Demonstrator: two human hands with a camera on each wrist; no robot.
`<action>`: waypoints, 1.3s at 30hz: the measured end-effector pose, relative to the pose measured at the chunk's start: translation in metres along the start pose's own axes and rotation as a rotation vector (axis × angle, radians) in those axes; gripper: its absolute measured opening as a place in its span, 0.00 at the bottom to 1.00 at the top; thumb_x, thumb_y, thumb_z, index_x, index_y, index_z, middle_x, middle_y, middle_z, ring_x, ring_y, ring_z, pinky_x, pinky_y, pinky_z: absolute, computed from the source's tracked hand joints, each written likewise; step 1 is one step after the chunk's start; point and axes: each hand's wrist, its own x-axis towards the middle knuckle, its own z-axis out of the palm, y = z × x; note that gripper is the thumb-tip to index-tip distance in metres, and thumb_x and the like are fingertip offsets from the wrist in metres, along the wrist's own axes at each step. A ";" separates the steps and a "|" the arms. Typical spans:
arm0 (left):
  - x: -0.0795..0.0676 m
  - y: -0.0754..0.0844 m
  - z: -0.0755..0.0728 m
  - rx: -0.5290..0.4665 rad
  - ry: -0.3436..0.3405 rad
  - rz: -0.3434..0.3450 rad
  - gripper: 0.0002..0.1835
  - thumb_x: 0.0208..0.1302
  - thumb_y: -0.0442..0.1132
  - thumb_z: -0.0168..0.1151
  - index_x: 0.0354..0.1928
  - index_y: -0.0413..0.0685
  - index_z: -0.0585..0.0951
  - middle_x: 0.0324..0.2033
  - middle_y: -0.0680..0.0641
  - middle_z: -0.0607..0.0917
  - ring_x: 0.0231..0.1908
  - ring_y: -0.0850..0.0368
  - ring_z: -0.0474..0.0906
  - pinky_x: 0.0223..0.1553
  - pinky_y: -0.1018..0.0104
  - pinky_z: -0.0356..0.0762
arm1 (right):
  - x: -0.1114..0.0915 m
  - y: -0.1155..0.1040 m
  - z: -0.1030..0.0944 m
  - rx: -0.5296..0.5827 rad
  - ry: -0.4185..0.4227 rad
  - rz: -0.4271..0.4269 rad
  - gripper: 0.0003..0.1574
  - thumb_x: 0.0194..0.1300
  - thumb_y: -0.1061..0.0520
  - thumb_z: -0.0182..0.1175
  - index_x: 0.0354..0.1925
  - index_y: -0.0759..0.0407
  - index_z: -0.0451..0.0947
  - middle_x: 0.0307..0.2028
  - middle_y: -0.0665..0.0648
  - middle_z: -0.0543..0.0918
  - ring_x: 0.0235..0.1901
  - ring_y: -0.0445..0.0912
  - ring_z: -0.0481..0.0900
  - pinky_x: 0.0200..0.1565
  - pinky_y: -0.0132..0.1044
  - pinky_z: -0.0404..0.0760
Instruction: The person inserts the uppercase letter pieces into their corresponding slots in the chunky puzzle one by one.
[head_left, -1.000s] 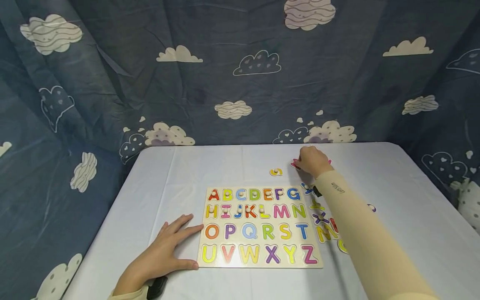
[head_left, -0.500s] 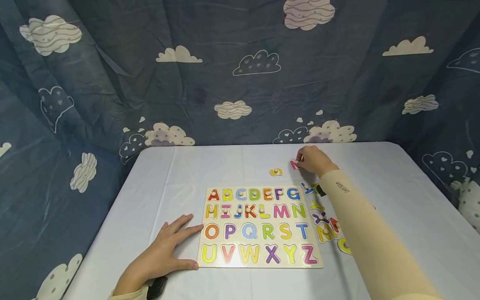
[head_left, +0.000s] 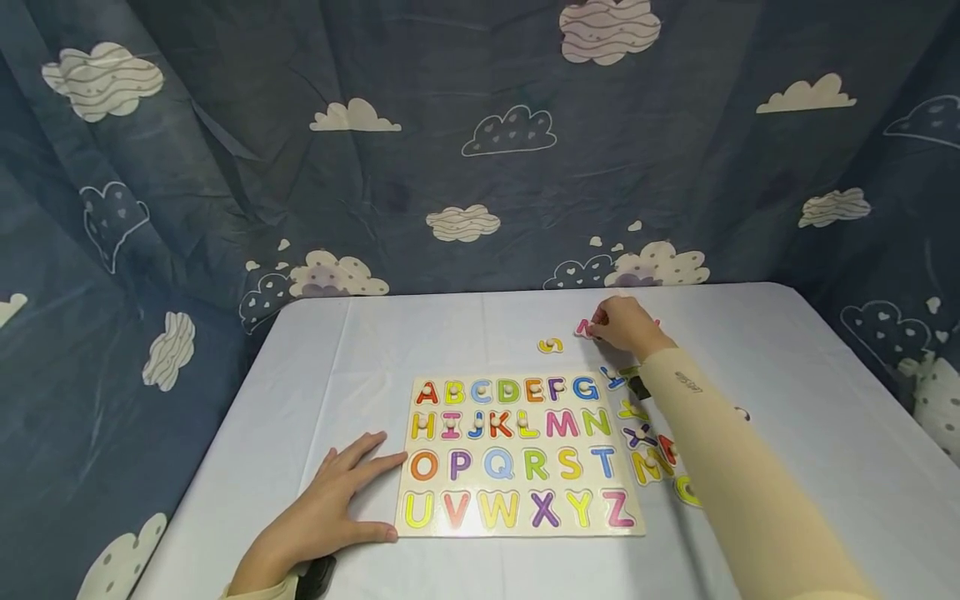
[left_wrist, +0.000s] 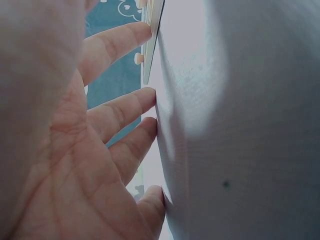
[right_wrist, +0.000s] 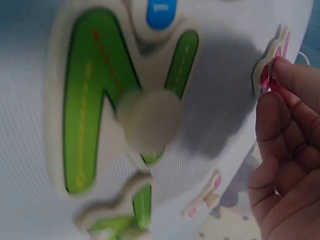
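At the back of the white table my right hand (head_left: 630, 323) pinches a pink letter piece (head_left: 582, 328) between thumb and fingers. The right wrist view shows this pink piece (right_wrist: 265, 77) tilted on edge at the fingertips; which letter it is I cannot tell. My left hand (head_left: 322, 504) lies with fingers spread, forefinger and thumb touching the left edge of a wooden alphabet board (head_left: 480, 444). Its letters A to L have knobs; M to Z show as coloured shapes without knobs. In the left wrist view one fingertip touches the board's edge (left_wrist: 154, 45).
Loose knobbed letters lie right of the board: a blue one (head_left: 611, 377), a purple X (head_left: 640, 436), a red one (head_left: 667, 450) and several more, partly under the right sleeve. A yellow S (head_left: 551, 345) lies behind the board. A green N (right_wrist: 80, 115) fills the right wrist view.
My right hand first drew slightly right, uncovering the pink letter, then shifted a little left with the piece at its fingertips. The left hand and board stay put; the head view tilts slightly.
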 end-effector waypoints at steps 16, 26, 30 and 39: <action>-0.003 -0.001 -0.001 -0.001 -0.005 -0.008 0.51 0.42 0.65 0.85 0.74 0.69 0.78 0.81 0.43 0.67 0.83 0.34 0.57 0.80 0.22 0.44 | -0.065 0.005 -0.006 0.181 -0.009 0.074 0.20 0.76 0.49 0.68 0.47 0.66 0.85 0.36 0.60 0.82 0.38 0.50 0.76 0.35 0.34 0.76; 0.000 -0.001 0.002 -0.001 0.011 0.025 0.51 0.44 0.66 0.84 0.74 0.69 0.78 0.81 0.43 0.68 0.82 0.33 0.58 0.79 0.21 0.44 | -0.101 -0.006 0.001 0.269 -0.025 0.050 0.17 0.74 0.51 0.69 0.46 0.65 0.86 0.33 0.58 0.83 0.34 0.48 0.76 0.33 0.32 0.75; 0.001 -0.001 0.002 -0.008 -0.005 0.006 0.51 0.43 0.66 0.84 0.74 0.70 0.78 0.81 0.43 0.67 0.83 0.34 0.57 0.80 0.22 0.43 | -0.113 -0.014 0.009 0.297 -0.051 0.030 0.16 0.74 0.50 0.69 0.45 0.64 0.86 0.32 0.56 0.82 0.33 0.46 0.75 0.29 0.31 0.73; 0.000 0.000 0.001 -0.012 -0.006 0.003 0.52 0.43 0.66 0.85 0.74 0.69 0.78 0.81 0.43 0.67 0.83 0.34 0.57 0.80 0.22 0.43 | -0.132 -0.025 0.023 0.348 -0.082 -0.082 0.11 0.72 0.53 0.71 0.41 0.61 0.86 0.30 0.52 0.81 0.30 0.44 0.72 0.27 0.28 0.69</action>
